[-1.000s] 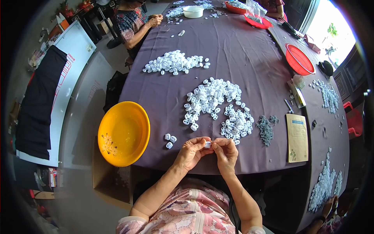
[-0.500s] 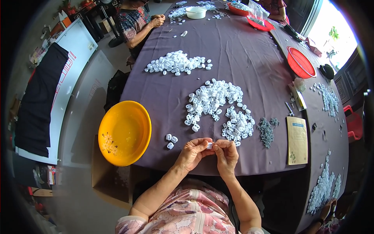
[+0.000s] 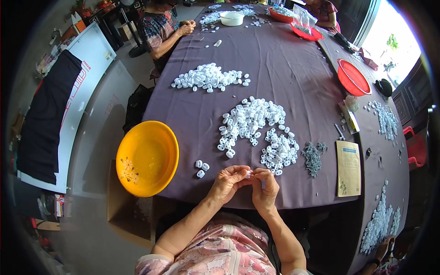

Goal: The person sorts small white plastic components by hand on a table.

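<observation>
My left hand point(image 3: 228, 182) is closed, with thumb and fingertips pinching a small white plastic piece point(image 3: 248, 174) above the table's near edge. My right hand point(image 3: 266, 187) meets it there, its fingers bent and pressed together at the piece. A pale bluish bit point(image 3: 263, 184) shows at the right fingers, too small to name. Beyond the hands lies a heap of white oval two-hole pieces point(image 3: 250, 120), with a smaller cluster point(image 3: 279, 150) nearer. Three like pieces point(image 3: 200, 173) lie left of my left hand. Right of the cluster is a grey-green pile of tiny parts point(image 3: 312, 160).
A yellow basin point(image 3: 170, 158) stands at the table's left edge, above a cardboard box point(image 3: 120, 220). Another white heap point(image 3: 208, 76) lies farther off. A brown envelope point(image 3: 349, 169) and a red basket point(image 3: 341, 73) are on the right. Other people sit at the far end.
Both hands remain together at the small piece. My right fingers have curled and shifted slightly, and a pale bluish bit now shows at them. The view has tilted a little.
</observation>
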`<state>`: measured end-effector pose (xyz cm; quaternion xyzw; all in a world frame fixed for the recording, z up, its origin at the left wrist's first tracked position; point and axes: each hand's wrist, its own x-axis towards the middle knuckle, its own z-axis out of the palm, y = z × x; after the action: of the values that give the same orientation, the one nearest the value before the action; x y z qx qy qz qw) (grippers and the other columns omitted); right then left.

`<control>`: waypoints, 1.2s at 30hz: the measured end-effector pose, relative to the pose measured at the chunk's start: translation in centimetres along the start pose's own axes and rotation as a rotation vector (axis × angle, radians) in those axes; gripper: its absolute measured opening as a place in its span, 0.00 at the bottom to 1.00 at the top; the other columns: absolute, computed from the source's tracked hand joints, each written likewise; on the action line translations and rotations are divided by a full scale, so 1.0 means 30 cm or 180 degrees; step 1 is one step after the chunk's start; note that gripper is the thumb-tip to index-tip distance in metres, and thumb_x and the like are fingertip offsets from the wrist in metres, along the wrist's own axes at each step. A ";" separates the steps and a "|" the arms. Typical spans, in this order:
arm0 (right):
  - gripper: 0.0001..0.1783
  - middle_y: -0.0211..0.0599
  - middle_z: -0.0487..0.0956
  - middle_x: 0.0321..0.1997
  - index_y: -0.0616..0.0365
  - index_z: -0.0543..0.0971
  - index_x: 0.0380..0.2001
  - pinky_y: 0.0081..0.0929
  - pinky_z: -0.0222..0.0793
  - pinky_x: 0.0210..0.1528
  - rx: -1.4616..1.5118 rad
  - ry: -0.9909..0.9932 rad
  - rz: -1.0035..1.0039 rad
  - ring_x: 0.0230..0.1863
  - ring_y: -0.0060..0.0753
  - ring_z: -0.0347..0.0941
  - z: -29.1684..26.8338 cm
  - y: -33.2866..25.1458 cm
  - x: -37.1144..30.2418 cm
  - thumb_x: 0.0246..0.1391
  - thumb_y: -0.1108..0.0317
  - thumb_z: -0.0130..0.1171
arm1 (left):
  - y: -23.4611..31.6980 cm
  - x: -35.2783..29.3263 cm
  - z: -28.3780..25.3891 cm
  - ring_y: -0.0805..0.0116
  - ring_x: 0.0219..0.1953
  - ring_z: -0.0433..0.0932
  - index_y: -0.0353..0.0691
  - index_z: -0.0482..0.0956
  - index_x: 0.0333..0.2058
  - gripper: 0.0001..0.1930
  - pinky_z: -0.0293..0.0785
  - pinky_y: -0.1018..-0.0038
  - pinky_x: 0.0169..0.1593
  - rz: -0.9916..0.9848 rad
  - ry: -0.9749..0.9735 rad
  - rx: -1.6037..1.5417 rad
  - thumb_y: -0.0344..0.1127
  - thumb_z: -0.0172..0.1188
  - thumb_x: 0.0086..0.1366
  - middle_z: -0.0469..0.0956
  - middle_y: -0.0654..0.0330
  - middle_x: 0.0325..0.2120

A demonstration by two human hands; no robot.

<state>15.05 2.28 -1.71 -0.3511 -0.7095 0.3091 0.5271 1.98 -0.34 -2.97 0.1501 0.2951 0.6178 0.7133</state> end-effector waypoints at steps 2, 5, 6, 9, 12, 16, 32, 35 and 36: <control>0.11 0.36 0.74 0.26 0.59 0.69 0.23 0.26 0.64 0.27 -0.0305 0.0114 -0.0306 0.25 0.36 0.70 0.002 -0.016 0.019 0.36 0.85 0.55 | -0.008 0.001 -0.005 0.69 0.36 0.76 0.35 0.75 0.37 0.08 0.73 0.71 0.44 0.0043 0.0047 0.0028 0.29 0.53 0.59 0.77 0.57 0.33; 0.11 0.34 0.74 0.26 0.58 0.70 0.23 0.26 0.64 0.28 -0.0664 -0.0001 -0.0518 0.25 0.35 0.69 -0.008 -0.038 0.032 0.35 0.84 0.56 | -0.016 -0.002 -0.008 0.69 0.36 0.76 0.35 0.75 0.37 0.08 0.73 0.71 0.43 0.0087 0.0073 0.0053 0.29 0.53 0.59 0.77 0.58 0.33; 0.11 0.33 0.74 0.26 0.58 0.70 0.23 0.26 0.64 0.28 -0.0792 -0.0065 -0.0556 0.25 0.35 0.69 -0.013 -0.044 0.032 0.36 0.84 0.55 | -0.017 -0.005 -0.006 0.69 0.36 0.76 0.35 0.76 0.36 0.07 0.73 0.71 0.43 0.0084 0.0085 0.0062 0.28 0.53 0.59 0.77 0.58 0.33; 0.09 0.34 0.75 0.26 0.57 0.70 0.22 0.26 0.64 0.29 -0.0523 -0.0046 -0.0244 0.25 0.35 0.70 -0.013 -0.055 0.032 0.38 0.83 0.56 | -0.012 -0.009 -0.005 0.68 0.35 0.76 0.36 0.76 0.35 0.07 0.73 0.70 0.43 0.0079 0.0072 0.0168 0.28 0.53 0.59 0.77 0.58 0.32; 0.08 0.36 0.76 0.26 0.58 0.70 0.22 0.26 0.65 0.30 -0.0051 0.0017 0.0225 0.27 0.36 0.71 -0.008 -0.033 0.014 0.40 0.82 0.56 | -0.012 -0.013 -0.006 0.68 0.35 0.76 0.36 0.77 0.35 0.07 0.73 0.70 0.43 0.0058 0.0100 0.0153 0.28 0.54 0.58 0.77 0.57 0.32; 0.09 0.38 0.76 0.26 0.62 0.68 0.24 0.20 0.67 0.31 0.0023 0.0026 0.0281 0.27 0.27 0.73 -0.006 -0.017 0.000 0.41 0.85 0.55 | -0.009 -0.016 0.017 0.69 0.32 0.77 0.35 0.77 0.33 0.06 0.74 0.72 0.41 0.0082 0.0182 0.0109 0.28 0.56 0.57 0.78 0.58 0.29; 0.08 0.34 0.75 0.29 0.63 0.68 0.24 0.16 0.66 0.35 0.1603 0.0125 0.1385 0.30 0.19 0.69 0.015 -0.003 -0.013 0.45 0.84 0.55 | -0.012 -0.013 0.016 0.69 0.31 0.76 0.35 0.77 0.31 0.05 0.74 0.70 0.41 0.0140 0.0339 0.0096 0.28 0.55 0.57 0.77 0.57 0.29; 0.07 0.33 0.74 0.29 0.63 0.69 0.24 0.16 0.67 0.35 0.1887 0.0161 0.1541 0.31 0.18 0.69 0.015 -0.006 -0.013 0.46 0.83 0.55 | -0.016 -0.012 0.010 0.69 0.31 0.76 0.34 0.77 0.31 0.05 0.74 0.70 0.41 0.0140 0.0318 0.0103 0.28 0.55 0.57 0.77 0.58 0.28; 0.07 0.33 0.74 0.29 0.63 0.69 0.24 0.16 0.67 0.35 0.1887 0.0160 0.1545 0.31 0.18 0.69 0.014 -0.006 -0.012 0.46 0.83 0.55 | -0.015 -0.012 0.009 0.69 0.31 0.76 0.34 0.77 0.31 0.05 0.74 0.70 0.41 0.0139 0.0321 0.0102 0.28 0.55 0.57 0.77 0.58 0.28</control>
<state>14.69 1.85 -1.84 -0.3487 -0.4724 0.6079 0.5344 2.48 -0.73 -2.94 0.1365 0.3372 0.6351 0.6814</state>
